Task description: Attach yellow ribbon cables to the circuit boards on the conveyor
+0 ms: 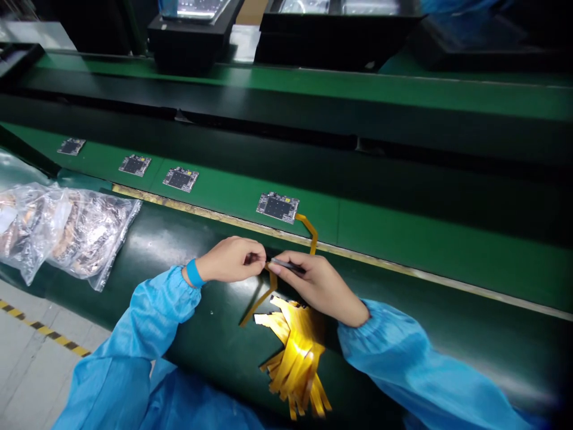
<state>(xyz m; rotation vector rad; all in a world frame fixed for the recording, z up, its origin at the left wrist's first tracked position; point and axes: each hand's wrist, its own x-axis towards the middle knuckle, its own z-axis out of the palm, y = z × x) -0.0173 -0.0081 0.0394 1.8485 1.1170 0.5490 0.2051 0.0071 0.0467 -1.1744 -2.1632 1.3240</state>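
Left grip (233, 259): fingertips apparently pinching the upper end of an amber flex cable (258, 306), centre of frame. Right grip (320, 286): clasping a slim dark tool (286, 264), likely tweezers, tip at that end. A slip could crease the cable. Cable pile (298, 358) just below; right sleeve (394, 334) might sweep it. Above, second cable (308, 226) meets circuit board (277, 206); a knuckle snag could shift both.
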